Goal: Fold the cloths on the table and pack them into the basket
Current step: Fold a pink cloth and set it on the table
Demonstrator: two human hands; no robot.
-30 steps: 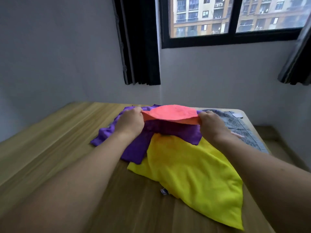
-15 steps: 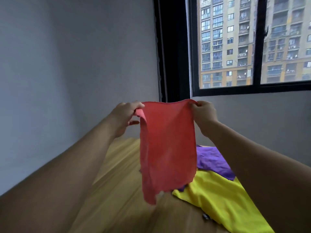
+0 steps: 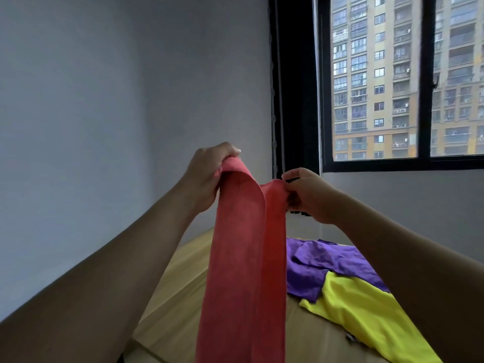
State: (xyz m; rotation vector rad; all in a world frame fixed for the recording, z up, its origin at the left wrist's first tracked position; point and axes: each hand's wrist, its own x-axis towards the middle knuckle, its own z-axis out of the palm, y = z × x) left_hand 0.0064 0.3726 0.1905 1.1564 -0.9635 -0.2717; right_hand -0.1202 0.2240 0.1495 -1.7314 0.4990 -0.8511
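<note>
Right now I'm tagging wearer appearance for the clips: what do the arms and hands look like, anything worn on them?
Both arms are bare as far as the frame shows, no sleeves. The left hand and right hand wear no gloves, and no watch, bracelet or ring is visible.

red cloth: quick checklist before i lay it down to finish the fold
1. Left hand grips the top corner: ok.
2. Right hand pinches the other corner: ok.
3. Red cloth hangs doubled, edges aligned: cannot tell, bottom out of frame.
4. Bare table on the left to lay it: ok.
5. Purple cloth and yellow cloth still unfolded: not ok.
6. Basket within reach: cannot tell, not in view.
</note>
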